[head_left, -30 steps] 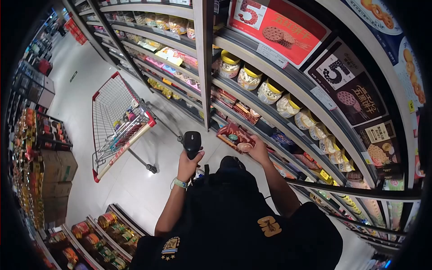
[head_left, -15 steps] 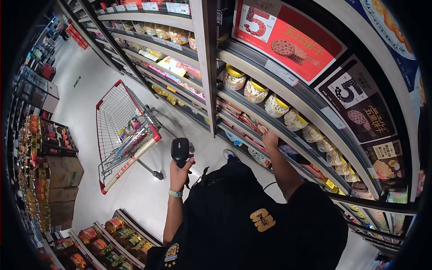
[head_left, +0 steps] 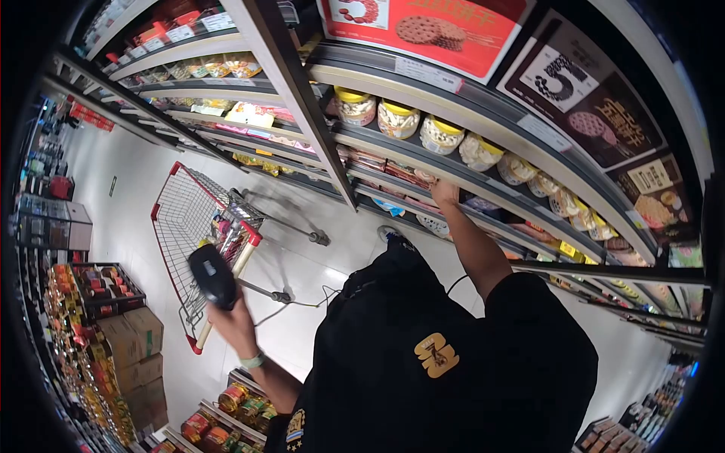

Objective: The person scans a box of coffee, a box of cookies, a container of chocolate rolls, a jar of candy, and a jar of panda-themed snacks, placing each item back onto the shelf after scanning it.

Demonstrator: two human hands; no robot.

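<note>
My left hand (head_left: 236,326) is wrapped round a black handheld barcode scanner (head_left: 212,278), raised over the handle side of a shopping cart (head_left: 245,260). A green band circles that wrist. My right hand (head_left: 445,193) reaches into a low shelf, at the right end of a row of reddish-brown flat packets (head_left: 404,172). Its fingertips are at the packets and partly hidden, so I cannot see whether they grip one. Just above that hand stand clear jars with yellow lids (head_left: 441,134).
Large red (head_left: 430,34) and dark biscuit boxes (head_left: 589,94) fill the shelf above the jars. A thin cable (head_left: 306,304) trails near the cart's wheels. Cardboard cartons (head_left: 132,340) and bottle displays stand at the left. Jars on a low rack (head_left: 215,430) are at the bottom.
My left hand has swung left and outward with the scanner, now over the cart's handle. My right hand remains at the packets. The camera view has shifted.
</note>
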